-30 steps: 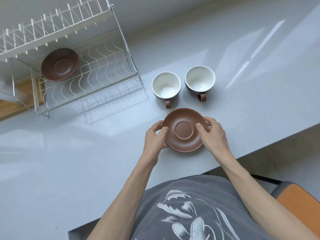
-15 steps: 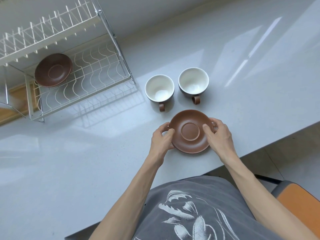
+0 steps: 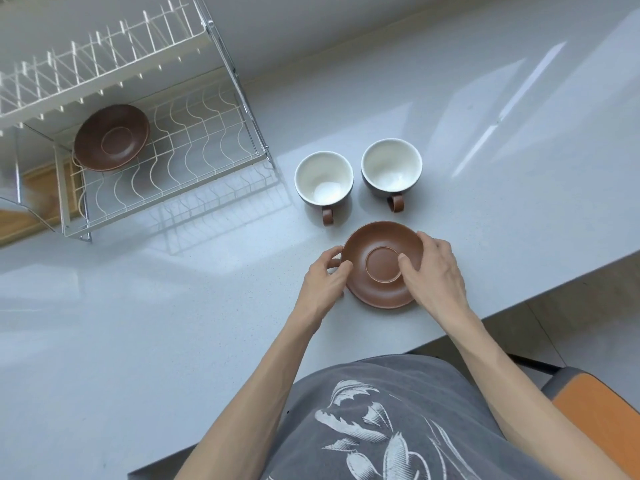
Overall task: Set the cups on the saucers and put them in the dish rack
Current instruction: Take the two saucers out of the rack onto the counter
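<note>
- The counter is pale grey and takes up most of the view, with everything sitting toward its far half.
- The rack is white wire, two tiers, well off to the far left of where the hands are working.
- On the rack's lower tier there's one brown saucer, call it the rack saucer, tipped up a bit against the wires at the left end.
- The near saucer is the one being handled, brown, lying flat on the counter near its front edge, right between the two hands.
- Left hand is curled onto that saucer's left rim, thumb on top of the edge, fingers tucked by the underside. Pinching the rim as far as I can tell.
- Right hand comes over the right rim, thumb reaching to the raised ring in the middle, other fingers wrapped round the far edge. So also gripping the saucer.
- Left cup sits just beyond the grip, slightly left, upright, white inside, handle pointing back at the saucer.
- Right cup is just beside it, same deal, handle almost reaching the saucer's far rim.
</note>
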Demonstrator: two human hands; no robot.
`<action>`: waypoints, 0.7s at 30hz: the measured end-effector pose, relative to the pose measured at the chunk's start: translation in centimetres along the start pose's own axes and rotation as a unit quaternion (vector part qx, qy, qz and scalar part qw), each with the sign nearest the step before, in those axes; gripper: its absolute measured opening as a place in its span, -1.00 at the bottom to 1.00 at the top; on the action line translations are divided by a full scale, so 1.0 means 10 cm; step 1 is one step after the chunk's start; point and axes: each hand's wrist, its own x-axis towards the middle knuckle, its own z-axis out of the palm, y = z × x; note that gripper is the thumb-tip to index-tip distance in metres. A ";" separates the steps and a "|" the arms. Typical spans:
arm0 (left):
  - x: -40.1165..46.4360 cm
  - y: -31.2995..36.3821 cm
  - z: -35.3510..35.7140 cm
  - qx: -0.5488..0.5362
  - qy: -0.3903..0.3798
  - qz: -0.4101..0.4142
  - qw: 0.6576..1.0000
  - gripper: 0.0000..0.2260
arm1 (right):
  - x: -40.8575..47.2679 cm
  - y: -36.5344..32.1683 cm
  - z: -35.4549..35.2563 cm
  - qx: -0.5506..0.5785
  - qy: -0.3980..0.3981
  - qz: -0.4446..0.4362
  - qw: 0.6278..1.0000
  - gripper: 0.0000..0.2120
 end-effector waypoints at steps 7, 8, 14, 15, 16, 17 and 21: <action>-0.05 -0.03 -0.28 0.108 -0.013 0.018 0.994 -0.58 | -0.08 -0.30 0.14 -0.108 0.040 -0.088 0.989 -0.50; -0.05 -0.03 -0.33 0.111 -0.011 0.016 0.994 -0.58 | -0.09 -0.36 0.16 -0.104 0.033 -0.096 0.989 -0.51; -0.07 -0.04 -0.77 0.100 -0.001 0.012 0.995 -0.57 | -0.14 -0.93 0.31 -0.078 -0.018 -0.209 0.975 -0.58; -0.07 -0.03 -0.87 0.113 0.009 0.021 0.993 -0.57 | -0.15 -1.05 0.35 -0.084 -0.016 -0.236 0.968 -0.59; -0.07 -0.03 -0.97 0.132 0.023 0.032 0.990 -0.57 | -0.14 -1.17 0.38 -0.090 -0.012 -0.264 0.960 -0.60; -0.08 -0.02 -1.08 0.158 0.040 0.045 0.986 -0.57 | -0.13 -1.30 0.42 -0.094 -0.008 -0.288 0.953 -0.61; -0.11 -0.05 -1.53 0.306 0.137 0.099 0.937 -0.56 | -0.09 -1.75 0.61 -0.122 0.025 -0.360 0.924 -0.64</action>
